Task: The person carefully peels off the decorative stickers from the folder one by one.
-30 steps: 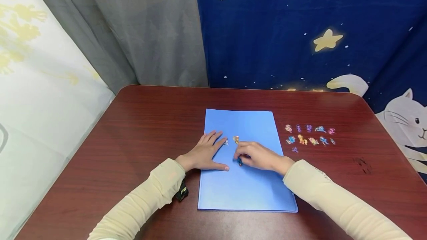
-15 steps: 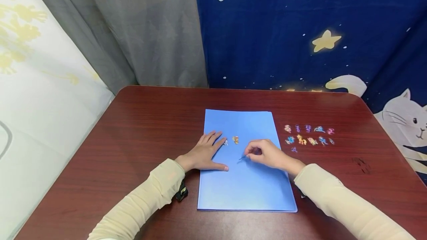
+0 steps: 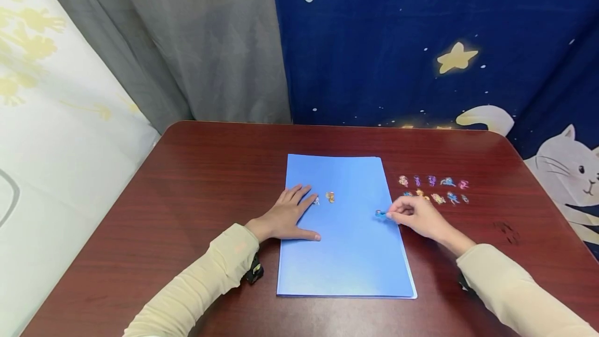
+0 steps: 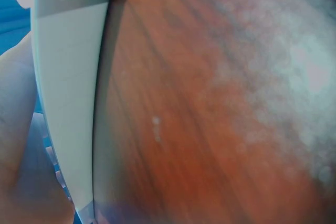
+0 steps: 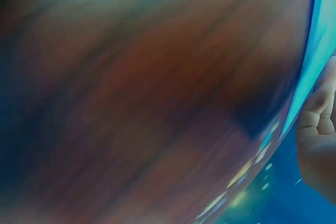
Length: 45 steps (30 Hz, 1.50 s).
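My left hand (image 3: 285,217) lies flat with spread fingers on the left side of a blue folder (image 3: 346,264). By its fingertips a small whitish sticker (image 3: 316,201) lies on the cover, and a golden-orange sticker (image 3: 330,197) is just to the right of that. Over the folder's right edge, my right hand (image 3: 418,217) pinches a small blue sticker (image 3: 380,214) between thumb and forefinger. In the left wrist view, part of the left hand (image 4: 16,129) shows at the left border. The curled fingers of the right hand (image 5: 320,124) appear at the right wrist view's right border.
Several small colourful cartoon stickers (image 3: 439,198) lie in rows on the dark red wooden table (image 3: 224,170), right of the folder; my right hand partly covers some. A dark scuff-like mark (image 3: 507,232) is nearer the table's right side. Curtains (image 3: 224,40) hang behind the table.
My right hand has lifted the blue sticker from the middle of the folder and carried it right to the folder's right edge. The left hand stays in place.
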Each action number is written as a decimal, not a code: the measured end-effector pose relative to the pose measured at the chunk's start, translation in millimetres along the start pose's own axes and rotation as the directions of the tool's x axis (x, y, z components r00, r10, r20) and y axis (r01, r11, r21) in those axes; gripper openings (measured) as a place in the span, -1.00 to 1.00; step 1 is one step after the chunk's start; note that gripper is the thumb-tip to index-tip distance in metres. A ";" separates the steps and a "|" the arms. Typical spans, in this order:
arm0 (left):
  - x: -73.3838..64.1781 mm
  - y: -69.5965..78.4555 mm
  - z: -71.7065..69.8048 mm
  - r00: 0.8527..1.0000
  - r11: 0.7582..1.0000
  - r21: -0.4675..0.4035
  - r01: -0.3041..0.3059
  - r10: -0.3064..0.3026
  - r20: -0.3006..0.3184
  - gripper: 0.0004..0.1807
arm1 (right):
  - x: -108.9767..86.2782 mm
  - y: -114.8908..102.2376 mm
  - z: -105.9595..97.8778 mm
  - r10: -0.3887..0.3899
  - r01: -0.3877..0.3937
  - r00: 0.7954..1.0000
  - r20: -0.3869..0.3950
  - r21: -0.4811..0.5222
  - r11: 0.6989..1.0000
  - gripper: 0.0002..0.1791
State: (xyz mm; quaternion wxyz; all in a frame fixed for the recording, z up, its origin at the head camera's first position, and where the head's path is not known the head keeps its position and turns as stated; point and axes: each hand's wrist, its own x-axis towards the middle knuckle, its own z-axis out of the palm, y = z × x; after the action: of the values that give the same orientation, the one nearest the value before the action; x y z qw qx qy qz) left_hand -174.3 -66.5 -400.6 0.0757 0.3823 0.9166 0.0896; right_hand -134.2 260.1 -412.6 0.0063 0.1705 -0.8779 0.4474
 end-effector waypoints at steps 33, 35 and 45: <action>0.4 -0.4 0.9 1.000 1.000 -0.006 -0.005 0.005 -0.007 0.04 | -28.5 39.8 -70.7 0.230 -0.227 0.973 -0.005 -0.175 0.958 -0.87; 0.8 -0.4 1.1 1.000 1.000 -0.003 -0.005 0.005 -0.005 0.04 | -27.9 39.9 -70.9 0.224 -0.218 0.975 0.006 -0.201 0.955 -0.89; 2.0 -1.2 1.8 1.000 1.000 -0.003 -0.006 0.006 -0.008 0.04 | -26.0 39.9 -64.2 0.110 -0.135 0.990 -0.084 -0.408 0.903 -0.87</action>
State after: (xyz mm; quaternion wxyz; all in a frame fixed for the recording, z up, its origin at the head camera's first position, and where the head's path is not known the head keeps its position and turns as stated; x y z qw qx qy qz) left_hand -176.1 -65.8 -402.7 0.0720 0.3846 0.9156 0.0927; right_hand -131.0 339.9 -409.5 0.0397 0.0966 -0.9609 0.2564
